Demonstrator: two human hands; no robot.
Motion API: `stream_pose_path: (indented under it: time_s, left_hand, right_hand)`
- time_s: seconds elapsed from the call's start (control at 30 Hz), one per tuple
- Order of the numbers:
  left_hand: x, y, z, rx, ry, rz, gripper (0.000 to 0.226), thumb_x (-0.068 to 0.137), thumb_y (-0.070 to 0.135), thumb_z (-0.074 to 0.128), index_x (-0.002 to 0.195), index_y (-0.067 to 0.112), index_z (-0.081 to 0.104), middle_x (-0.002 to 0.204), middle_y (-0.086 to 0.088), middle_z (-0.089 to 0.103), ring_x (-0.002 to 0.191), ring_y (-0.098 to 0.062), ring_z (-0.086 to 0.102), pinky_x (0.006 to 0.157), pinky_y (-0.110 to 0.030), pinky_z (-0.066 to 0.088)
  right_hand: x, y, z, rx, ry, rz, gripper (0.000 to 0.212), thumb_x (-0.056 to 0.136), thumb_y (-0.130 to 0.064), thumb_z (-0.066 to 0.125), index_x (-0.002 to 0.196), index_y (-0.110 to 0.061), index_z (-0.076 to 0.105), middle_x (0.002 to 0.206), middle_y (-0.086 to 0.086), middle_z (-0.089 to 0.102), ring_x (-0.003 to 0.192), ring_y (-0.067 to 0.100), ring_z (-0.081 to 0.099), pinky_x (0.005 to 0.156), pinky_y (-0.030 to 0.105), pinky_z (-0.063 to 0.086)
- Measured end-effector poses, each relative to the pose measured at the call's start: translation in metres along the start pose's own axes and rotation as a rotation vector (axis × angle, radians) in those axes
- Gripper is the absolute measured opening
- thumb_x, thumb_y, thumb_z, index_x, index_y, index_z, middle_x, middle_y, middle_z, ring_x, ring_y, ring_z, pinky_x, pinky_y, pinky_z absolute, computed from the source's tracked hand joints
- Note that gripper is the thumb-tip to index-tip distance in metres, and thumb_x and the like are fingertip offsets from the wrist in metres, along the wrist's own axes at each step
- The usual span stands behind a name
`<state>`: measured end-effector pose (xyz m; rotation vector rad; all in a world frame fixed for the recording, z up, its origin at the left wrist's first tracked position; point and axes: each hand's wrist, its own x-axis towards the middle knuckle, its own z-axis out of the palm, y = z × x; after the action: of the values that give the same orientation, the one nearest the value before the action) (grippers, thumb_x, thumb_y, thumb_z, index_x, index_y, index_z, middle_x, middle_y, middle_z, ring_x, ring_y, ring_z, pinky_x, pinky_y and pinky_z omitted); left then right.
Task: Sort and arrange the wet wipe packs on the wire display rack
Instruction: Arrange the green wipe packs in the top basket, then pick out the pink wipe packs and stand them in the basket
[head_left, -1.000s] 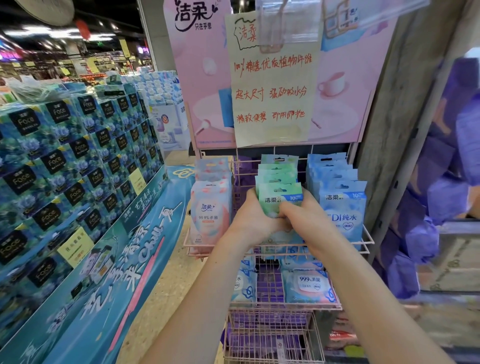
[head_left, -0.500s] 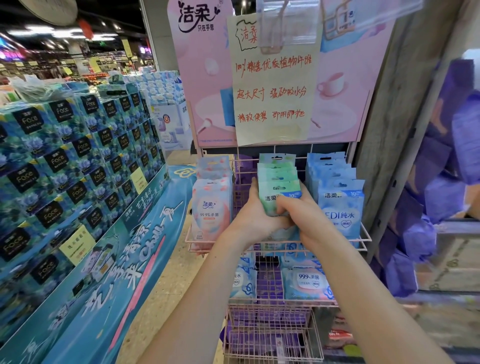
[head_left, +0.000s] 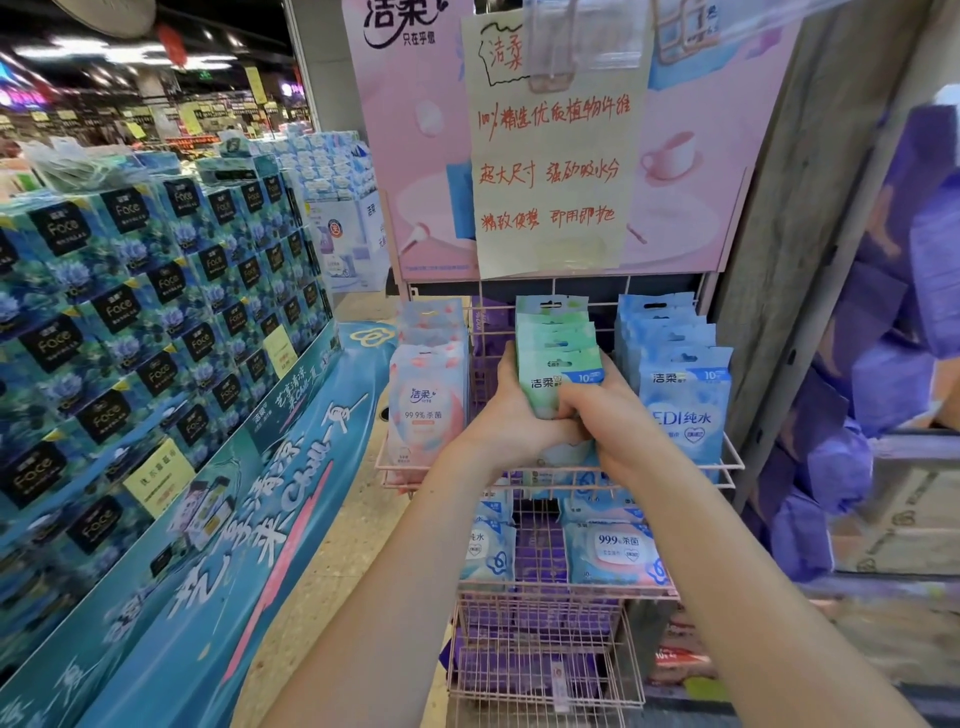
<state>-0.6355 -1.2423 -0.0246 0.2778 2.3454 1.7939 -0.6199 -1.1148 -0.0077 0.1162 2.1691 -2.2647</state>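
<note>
A pink wire display rack (head_left: 730, 465) holds three upright rows of wet wipe packs on its top shelf: pink packs (head_left: 427, 405) at the left, green packs (head_left: 553, 338) in the middle, blue packs (head_left: 685, 400) at the right. My left hand (head_left: 511, 410) grips the left side of the front green pack (head_left: 556, 379), and my right hand (head_left: 605, 421) grips its right side and lower part. The pack's lower half is hidden by my fingers. More wipe packs (head_left: 613, 551) lie on the shelf below.
A tall stack of blue tissue boxes (head_left: 156, 312) on a teal display base fills the left. A pink poster with a handwritten paper sign (head_left: 550, 171) stands above the rack. Purple packs (head_left: 883, 364) and a grey pillar (head_left: 810, 208) are at the right. Lower wire baskets (head_left: 545, 654) hold purple items.
Both hands have stayed clamped on the front green pack; they have shifted slightly, pressing it back against the row of green packs.
</note>
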Motion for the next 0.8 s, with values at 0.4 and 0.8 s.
stream_pose_path:
  time_s: [0.4, 0.8]
  left_hand:
    - [-0.059, 0.040, -0.026, 0.380, 0.359, 0.228, 0.066, 0.087, 0.022, 0.073, 0.146, 0.033, 0.046, 0.127, 0.022, 0.062, 0.100, 0.010, 0.064, 0.086, -0.015, 0.054]
    - [-0.041, -0.029, -0.121, 0.252, 0.197, -0.016, 0.117, 0.076, 0.031, 0.075, 0.165, 0.028, -0.002, 0.166, 0.000, 0.027, 0.148, -0.016, 0.035, 0.117, -0.037, 0.037]
  right_hand:
    - [-0.056, 0.004, 0.017, -0.271, 0.365, -0.422, 0.077, 0.087, 0.002, 0.052, 0.156, -0.021, 0.027, 0.157, -0.011, 0.036, 0.131, -0.017, 0.034, 0.110, 0.016, 0.031]
    - [-0.013, -0.002, 0.097, -0.326, -0.116, -0.087, 0.066, 0.079, -0.005, 0.061, 0.142, -0.017, 0.043, 0.121, -0.011, 0.061, 0.100, 0.002, 0.062, 0.091, 0.025, 0.055]
